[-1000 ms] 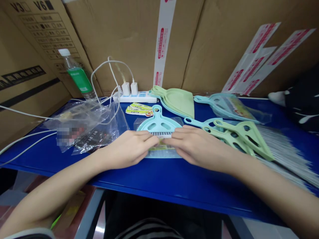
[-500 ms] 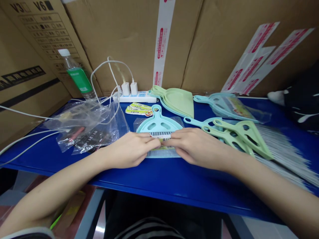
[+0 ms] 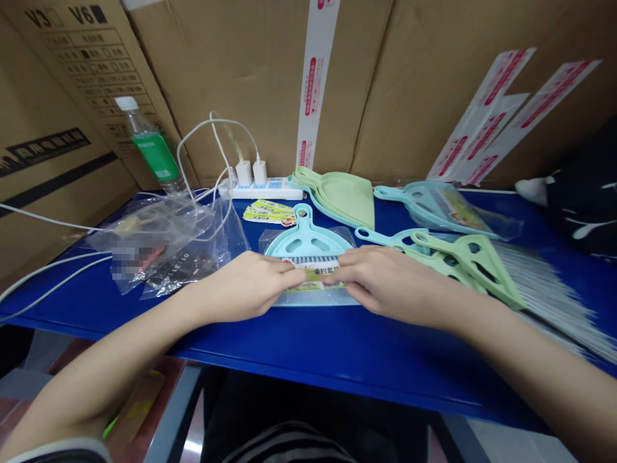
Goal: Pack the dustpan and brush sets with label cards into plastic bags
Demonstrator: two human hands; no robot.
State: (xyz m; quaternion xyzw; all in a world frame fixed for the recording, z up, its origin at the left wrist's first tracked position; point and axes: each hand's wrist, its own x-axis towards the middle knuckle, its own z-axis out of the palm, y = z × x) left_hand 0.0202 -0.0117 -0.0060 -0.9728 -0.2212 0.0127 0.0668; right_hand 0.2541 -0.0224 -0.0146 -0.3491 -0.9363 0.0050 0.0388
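Head view: left hand (image 3: 248,286) and right hand (image 3: 385,283) meet at mid tabletop (image 3: 313,350), near its front edge. Both are pinched shut on the ends of a paper label (image 3: 314,276), thumb and fingers closed on it, left end and right end. The label lies across the bristle end of a light blue brush (image 3: 306,241) inside a clear bag, flat on the tabletop, handle pointing away from the person. Just right of it, a pile of green and blue brushes (image 3: 457,260), touching the right hand's far side. Behind: stacked green dustpans (image 3: 348,196), a bagged blue dustpan (image 3: 436,206), loose labels (image 3: 270,212), a power strip (image 3: 263,188) with two plugs. Left: crumpled clear bags (image 3: 159,241) and a water bottle (image 3: 152,151) against cardboard boxes (image 3: 231,71).
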